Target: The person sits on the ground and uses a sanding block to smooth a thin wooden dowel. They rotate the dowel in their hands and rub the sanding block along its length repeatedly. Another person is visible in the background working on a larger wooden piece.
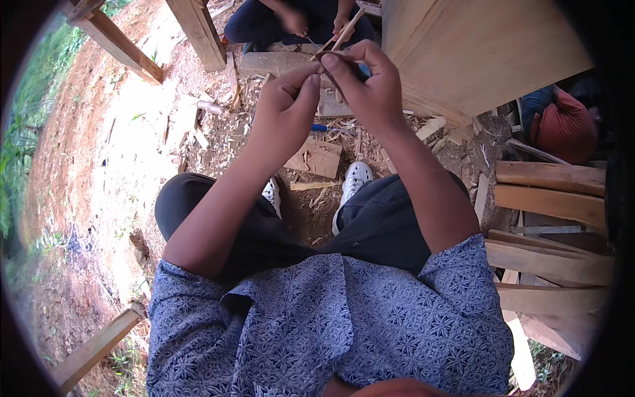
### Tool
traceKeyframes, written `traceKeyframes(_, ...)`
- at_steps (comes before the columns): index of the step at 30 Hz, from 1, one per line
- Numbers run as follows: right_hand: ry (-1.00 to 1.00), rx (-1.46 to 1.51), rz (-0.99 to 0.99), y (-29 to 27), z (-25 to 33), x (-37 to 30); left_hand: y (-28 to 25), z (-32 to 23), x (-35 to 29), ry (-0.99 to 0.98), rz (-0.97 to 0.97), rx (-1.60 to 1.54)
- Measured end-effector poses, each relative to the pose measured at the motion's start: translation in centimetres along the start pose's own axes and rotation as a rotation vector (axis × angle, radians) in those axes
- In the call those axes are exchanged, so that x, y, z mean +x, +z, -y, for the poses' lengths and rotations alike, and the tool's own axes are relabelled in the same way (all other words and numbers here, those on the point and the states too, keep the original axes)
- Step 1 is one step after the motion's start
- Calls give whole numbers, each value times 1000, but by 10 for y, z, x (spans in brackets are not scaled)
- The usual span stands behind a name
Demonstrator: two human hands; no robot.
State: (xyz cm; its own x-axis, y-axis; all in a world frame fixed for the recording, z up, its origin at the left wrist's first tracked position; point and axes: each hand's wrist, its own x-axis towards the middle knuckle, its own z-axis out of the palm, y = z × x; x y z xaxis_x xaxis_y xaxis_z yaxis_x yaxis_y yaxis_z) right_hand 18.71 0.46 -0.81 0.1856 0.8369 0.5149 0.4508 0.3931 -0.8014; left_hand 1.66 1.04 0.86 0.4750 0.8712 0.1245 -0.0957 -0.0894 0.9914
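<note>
Both my hands are raised and close together in front of me, over the shavings. My left hand (288,106) has its thumb and fingers pressed together. Beside it, my right hand (372,89) pinches between thumb and bent forefinger. A small dark thin piece (323,55) shows at the right fingertips; its kind is not clear. Whether the left fingers also grip it, I cannot tell. Just beyond my fingertips a pale wooden stick (350,28) slants upward, next to a co-worker's hand (342,26).
Opposite me a person in dark trousers (258,28) sits working. A blue-handled tool (319,127) and a wood block (316,157) lie among shavings. A large wooden panel (483,53) stands at the far right, stacked boards (549,204) at right, wooden posts (197,33) at far left.
</note>
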Motion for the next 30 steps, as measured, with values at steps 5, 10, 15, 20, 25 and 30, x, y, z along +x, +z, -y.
traceKeyframes(5, 46, 139, -200, 4, -3, 6, 3, -1, 1, -3, -21, 18)
traceKeyframes(10, 147, 160, -134, -8, 0, 17, -2, 0, 1, -15, 19, 41)
traceKeyframes(15, -55, 73, -121, 6, 2, -9, -1, 4, 2, -7, -15, 27)
traceKeyframes(20, 257, 259, -161, -17, 1, 21, 1, 0, 0, -63, 62, -46)
traceKeyframes(25, 203, 251, -6, -5, -3, -11, -4, 3, -1, -109, 98, -69)
traceKeyframes(30, 374, 465, -30, -13, 21, -6, -28, 3, 16, -77, 146, 73)
